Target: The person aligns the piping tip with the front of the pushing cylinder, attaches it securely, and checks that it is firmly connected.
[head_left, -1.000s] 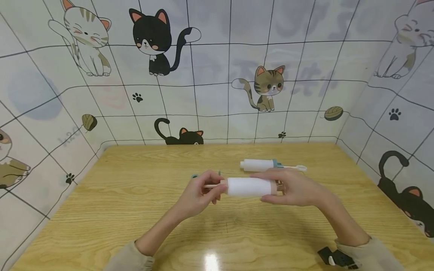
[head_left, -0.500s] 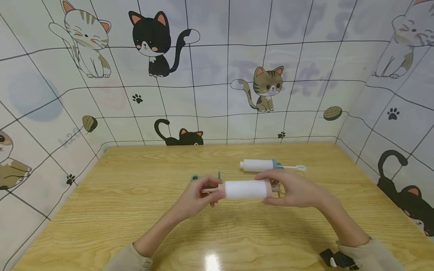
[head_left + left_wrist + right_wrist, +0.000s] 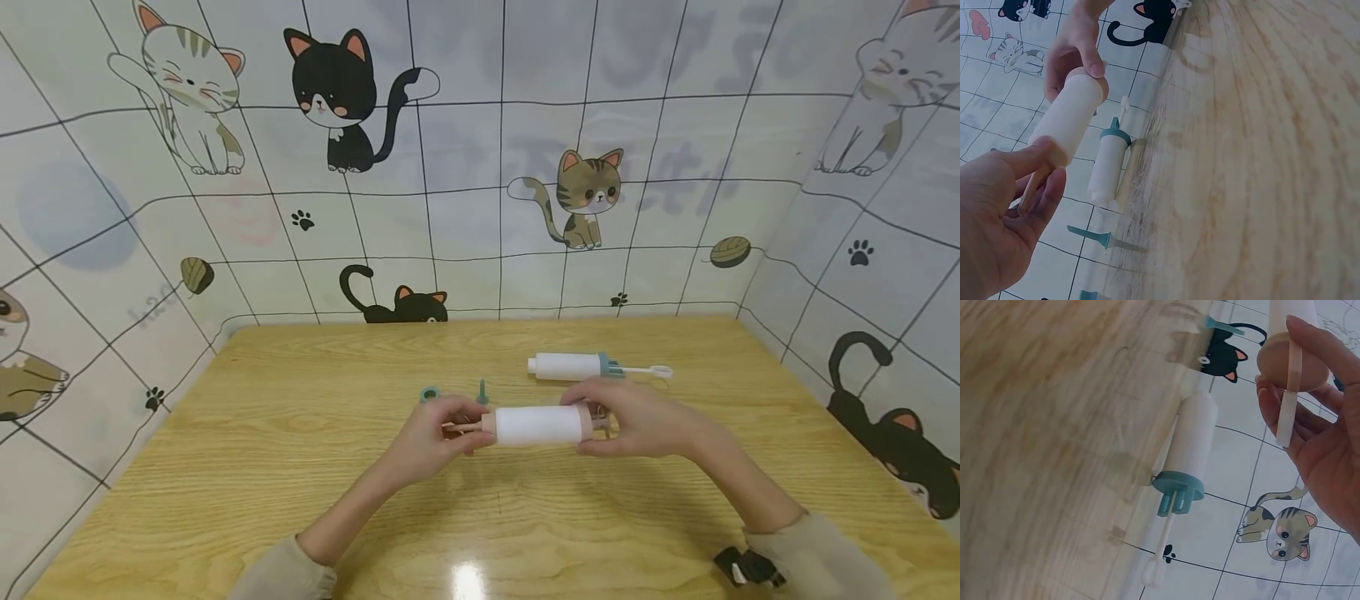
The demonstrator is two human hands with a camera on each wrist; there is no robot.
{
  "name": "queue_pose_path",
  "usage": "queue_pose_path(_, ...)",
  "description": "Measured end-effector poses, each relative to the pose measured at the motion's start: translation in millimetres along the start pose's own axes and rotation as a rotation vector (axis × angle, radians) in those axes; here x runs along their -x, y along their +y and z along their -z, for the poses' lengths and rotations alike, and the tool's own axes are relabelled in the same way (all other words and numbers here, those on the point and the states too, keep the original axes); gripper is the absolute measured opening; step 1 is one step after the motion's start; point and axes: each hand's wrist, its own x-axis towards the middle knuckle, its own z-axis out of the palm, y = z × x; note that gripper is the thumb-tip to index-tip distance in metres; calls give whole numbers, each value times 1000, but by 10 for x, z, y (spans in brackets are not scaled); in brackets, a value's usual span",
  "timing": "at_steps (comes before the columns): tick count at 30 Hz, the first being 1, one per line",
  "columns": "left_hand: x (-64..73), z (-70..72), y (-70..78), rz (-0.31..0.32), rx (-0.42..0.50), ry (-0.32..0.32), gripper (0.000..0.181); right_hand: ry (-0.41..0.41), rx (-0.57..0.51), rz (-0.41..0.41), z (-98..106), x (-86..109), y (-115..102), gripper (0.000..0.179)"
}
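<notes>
Held level above the table is a syringe-like white tube with pink ends [image 3: 538, 425]. My left hand [image 3: 438, 429] pinches its narrow left end, where a thin pink nozzle runs back between the fingers. My right hand [image 3: 637, 421] grips the wider pink cap [image 3: 1294, 365] at the other end with thumb and fingers. In the right wrist view, a pink and white rod [image 3: 1288, 412] stretches along the cap toward the right palm. Behind the hands lies a second white tube with a teal cap [image 3: 567, 366] and a white loop-ended rod [image 3: 648, 370].
A teal pointed nozzle [image 3: 483, 392] stands on the wooden table [image 3: 315, 367], and a small teal ring [image 3: 429, 393] is left of it. A black item [image 3: 748, 568] lies by the right sleeve. A sheet with cartoon cats [image 3: 465, 208] surrounds the table on several sides.
Both hands have shifted slightly left and down with the pink-ended tube. The teal nozzle and ring behind the left hand have come more into sight.
</notes>
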Motion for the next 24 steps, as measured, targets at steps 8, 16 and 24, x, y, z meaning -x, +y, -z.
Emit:
queue_pose_path(8, -16, 1, -47, 20, -4, -19, 20, -68, -13, -21, -65, -38, 61, 56)
queue_pose_path(16, -43, 18, -111, 47, -69, -40, 22, -49, -46, 36, -152, -46, 111, 50)
queue_pose_path(24, -72, 24, -150, 54, -266, -100, 20, -96, -32, 9, -213, -76, 171, 47)
